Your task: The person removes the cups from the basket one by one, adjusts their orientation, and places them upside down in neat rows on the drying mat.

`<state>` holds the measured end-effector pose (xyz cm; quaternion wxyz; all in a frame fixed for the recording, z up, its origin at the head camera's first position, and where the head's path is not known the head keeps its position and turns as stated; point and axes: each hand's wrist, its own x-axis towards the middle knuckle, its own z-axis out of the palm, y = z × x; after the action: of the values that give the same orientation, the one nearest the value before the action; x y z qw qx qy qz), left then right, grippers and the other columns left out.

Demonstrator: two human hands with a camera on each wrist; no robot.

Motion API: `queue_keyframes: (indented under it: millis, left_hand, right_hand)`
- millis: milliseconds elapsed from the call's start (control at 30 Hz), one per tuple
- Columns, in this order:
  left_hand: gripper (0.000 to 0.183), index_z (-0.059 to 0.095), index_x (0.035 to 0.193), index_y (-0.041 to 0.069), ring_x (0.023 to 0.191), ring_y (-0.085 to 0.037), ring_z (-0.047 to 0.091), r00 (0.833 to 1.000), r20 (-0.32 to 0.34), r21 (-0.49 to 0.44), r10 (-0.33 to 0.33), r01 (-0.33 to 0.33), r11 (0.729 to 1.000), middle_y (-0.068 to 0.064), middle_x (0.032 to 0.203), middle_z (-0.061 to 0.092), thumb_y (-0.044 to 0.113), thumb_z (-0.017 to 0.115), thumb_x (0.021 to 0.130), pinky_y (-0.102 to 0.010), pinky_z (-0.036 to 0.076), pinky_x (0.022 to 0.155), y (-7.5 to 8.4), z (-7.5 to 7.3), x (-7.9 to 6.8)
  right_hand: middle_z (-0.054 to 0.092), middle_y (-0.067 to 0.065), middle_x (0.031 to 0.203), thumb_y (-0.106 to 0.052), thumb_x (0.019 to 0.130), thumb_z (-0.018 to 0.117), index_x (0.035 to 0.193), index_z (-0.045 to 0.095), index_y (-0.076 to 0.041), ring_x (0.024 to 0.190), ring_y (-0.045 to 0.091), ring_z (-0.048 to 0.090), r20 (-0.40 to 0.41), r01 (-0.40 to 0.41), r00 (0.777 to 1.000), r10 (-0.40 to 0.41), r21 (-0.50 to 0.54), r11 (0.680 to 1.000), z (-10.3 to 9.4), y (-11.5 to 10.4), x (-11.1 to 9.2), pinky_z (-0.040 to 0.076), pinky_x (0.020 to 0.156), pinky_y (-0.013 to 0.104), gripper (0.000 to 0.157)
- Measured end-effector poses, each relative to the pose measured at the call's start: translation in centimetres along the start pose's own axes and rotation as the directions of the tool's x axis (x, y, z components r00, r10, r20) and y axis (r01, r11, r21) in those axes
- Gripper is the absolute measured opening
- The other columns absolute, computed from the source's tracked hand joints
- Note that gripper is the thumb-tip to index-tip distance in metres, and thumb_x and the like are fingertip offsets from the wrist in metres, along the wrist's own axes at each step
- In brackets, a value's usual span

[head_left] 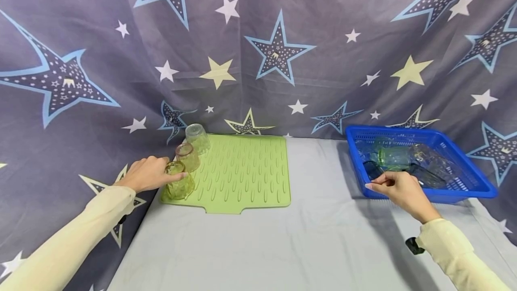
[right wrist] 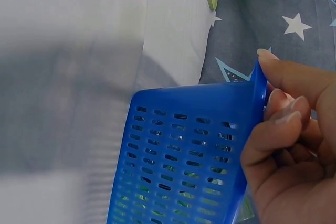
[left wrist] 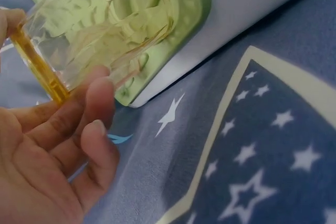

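Note:
My left hand (head_left: pixel 146 173) grips a yellow glass (head_left: pixel 181 188) around its upper end. The glass stands at the near left corner of a green drying mat (head_left: pixel 246 169). The left wrist view shows its thick amber base (left wrist: pixel 39 66) up by my fingers, mouth toward the mat. My right hand (head_left: pixel 404 193) is at the near left part of a blue basket (head_left: pixel 354 158). Seen from the right wrist, the thumb and curled fingers pinch the basket's rim (right wrist: pixel 259 85). Inside the basket lie a green-tinted glass (head_left: pixel 393 157) and several clear and dark glasses.
Behind the yellow glass, a pink glass (head_left: pixel 187 157) and a clear glass (head_left: pixel 197 139) line the mat's left edge. White cloth (head_left: pixel 315 228) covers the table between mat and basket. A star-patterned curtain (head_left: pixel 258 98) hangs along the back and left side.

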<state>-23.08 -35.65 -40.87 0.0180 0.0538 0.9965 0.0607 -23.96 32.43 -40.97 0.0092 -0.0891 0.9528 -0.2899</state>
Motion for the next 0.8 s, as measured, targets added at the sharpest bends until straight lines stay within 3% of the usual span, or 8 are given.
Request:
queue_keyframes:
  millis: [133, 400, 600, 800]
  left_hand:
    - [0.075, 0.062, 0.091, 0.007, 0.060, -0.026, 0.054, 1.000, 0.013, -0.018, -0.009, 0.009, 1.000, -0.008, 0.077, 0.059, 0.082, 0.060, 0.084, -0.042, 0.041, 0.048, 0.1, -0.1, 0.0]
    - [0.078, 0.051, 0.073, 0.014, 0.058, -0.024, 0.051, 0.999, -0.034, 0.013, -0.016, 0.017, 1.000, -0.004, 0.065, 0.047, 0.091, 0.058, 0.074, -0.041, 0.039, 0.047, 0.1, -0.2, -0.3]
    - [0.080, 0.064, 0.084, 0.011, 0.063, -0.028, 0.060, 0.991, -0.122, 0.000, -0.048, 0.048, 0.999, -0.007, 0.072, 0.061, 0.089, 0.050, 0.083, -0.049, 0.047, 0.052, -0.3, -0.6, -0.2]
    - [0.076, 0.071, 0.097, 0.008, 0.066, -0.030, 0.064, 0.967, -0.251, -0.043, -0.052, 0.042, 0.998, -0.008, 0.080, 0.069, 0.079, 0.045, 0.094, -0.049, 0.046, 0.050, -0.4, -1.4, 0.0]
  right_hand:
    - [0.072, 0.001, 0.081, -0.050, 0.092, 0.075, 0.100, 0.078, -0.013, 0.071, 0.021, 0.061, -0.006, 0.001, 1.000, -0.001, 0.000, 1.000, 0.0, 0.0, 0.0, 0.047, 0.062, 0.033, 0.038]
    - [0.073, 0.003, 0.084, -0.049, 0.092, 0.076, 0.101, 0.077, -0.012, 0.073, 0.021, 0.063, 0.000, 0.003, 1.000, -0.003, 0.009, 1.000, 0.1, -0.1, 0.0, 0.048, 0.064, 0.034, 0.038]
    - [0.073, 0.003, 0.084, -0.049, 0.092, 0.076, 0.101, 0.077, -0.011, 0.073, 0.022, 0.062, 0.007, -0.002, 1.000, 0.001, 0.016, 1.000, 0.1, -0.2, 0.1, 0.048, 0.064, 0.035, 0.039]
    - [0.072, 0.003, 0.084, -0.049, 0.093, 0.075, 0.102, 0.077, -0.011, 0.072, 0.019, 0.061, 0.026, -0.023, 0.999, 0.023, 0.016, 1.000, 0.0, -0.4, 0.0, 0.048, 0.064, 0.034, 0.039]
